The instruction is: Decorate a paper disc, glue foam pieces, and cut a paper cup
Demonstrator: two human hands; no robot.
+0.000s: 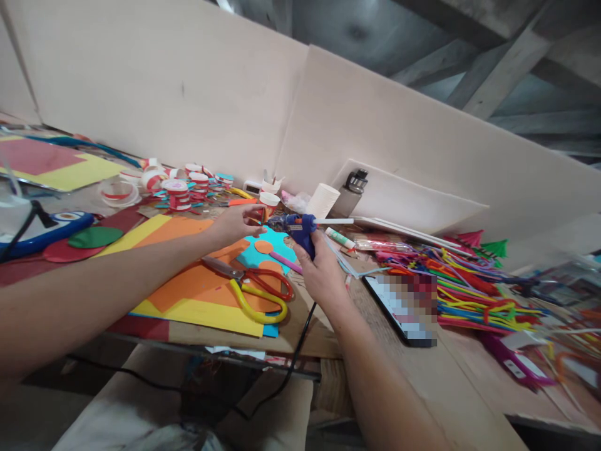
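My right hand [322,268] is wrapped round the handle of a blue hot glue gun [303,230], with a white glue stick [337,221] jutting out of its back end. The gun's nozzle points left, toward my left hand [236,225]. There the fingers pinch a small, thin piece, dark and orange at the edge, too small to name. Below both hands lie scissors [260,305] with a yellow and a red handle, on orange paper [181,282] and yellow paper [201,321]. Turquoise paper [246,255] with an orange paper circle [263,247] sits under the gun.
Several red-and-white paper cup pieces [178,194] stand at the back left. A stack of white cups [323,200] leans near a dark bottle [352,191]. To the right are a phone [392,310] and colourful pipe cleaners [483,300]. The gun's black cord [300,351] hangs over the table edge.
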